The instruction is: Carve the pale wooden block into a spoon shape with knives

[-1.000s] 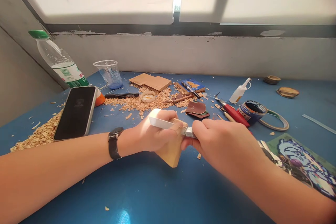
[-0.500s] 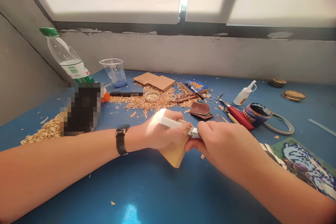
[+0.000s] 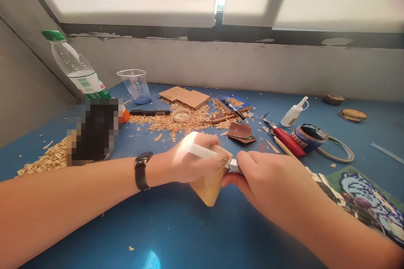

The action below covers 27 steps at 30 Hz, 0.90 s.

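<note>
My left hand (image 3: 184,159) is closed around a pale wooden block (image 3: 208,187), whose lower corner points down above the blue table. Wrapped round the grey metal end of a utility knife (image 3: 234,165) is my right hand (image 3: 271,176), which hides the handle. The metal end meets the block beside my left thumb. A bright pale strip (image 3: 202,151) crosses my left thumb; glare leaves unclear whether it is the blade or a wrapping. Curled wood bits show at the contact spot.
Wood shavings (image 3: 170,124) lie behind my hands around a lid (image 3: 181,114). Left stand a bottle (image 3: 85,77) and a plastic cup (image 3: 135,88). A red-handled hooked knife (image 3: 288,141), paint jar (image 3: 309,136), tape ring (image 3: 342,152) and glue bottle (image 3: 290,114) are right.
The block and both hands have shifted slightly, with the block's lower corner a little lower and further left. Both grips stay the same.
</note>
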Motion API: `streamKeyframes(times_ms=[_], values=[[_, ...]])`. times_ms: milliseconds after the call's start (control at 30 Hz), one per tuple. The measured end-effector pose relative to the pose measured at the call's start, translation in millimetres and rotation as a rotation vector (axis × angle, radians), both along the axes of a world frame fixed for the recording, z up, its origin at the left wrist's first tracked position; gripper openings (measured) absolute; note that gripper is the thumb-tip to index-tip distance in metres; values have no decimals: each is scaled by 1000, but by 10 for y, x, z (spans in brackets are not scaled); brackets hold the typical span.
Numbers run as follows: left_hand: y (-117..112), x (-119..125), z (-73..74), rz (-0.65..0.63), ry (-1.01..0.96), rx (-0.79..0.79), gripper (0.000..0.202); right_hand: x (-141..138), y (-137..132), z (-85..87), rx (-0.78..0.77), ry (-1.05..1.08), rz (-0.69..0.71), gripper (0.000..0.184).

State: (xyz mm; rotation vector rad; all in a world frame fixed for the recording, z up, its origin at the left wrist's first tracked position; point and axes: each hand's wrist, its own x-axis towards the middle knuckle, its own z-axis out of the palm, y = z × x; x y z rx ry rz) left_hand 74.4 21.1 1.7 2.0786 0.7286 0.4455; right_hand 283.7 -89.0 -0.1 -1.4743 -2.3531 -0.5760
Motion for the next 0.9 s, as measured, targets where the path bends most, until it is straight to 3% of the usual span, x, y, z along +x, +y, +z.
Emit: streamKeyframes(times_ms=[133,267,433,567,767,900], values=[[10,-9,-23,-48,-48,-61,13,3,8,-31,-2,11,-23,54],[-3,11,-29,-38,-92,-134,27,-2,35,-56,94,34,-107,66],[-7,10,-24,-26,-88,-93,37,-15,6,-21,71,19,-108,65],[8,-6,-18,-18,31,17,20,-28,-34,5,-14,49,-27,55],[6,-36,9,-171,-25,68,23,-20,-41,-9,-34,70,6,51],[-26,-74,-22,-158,-21,155,25,-14,-46,-27,-62,75,9,50]])
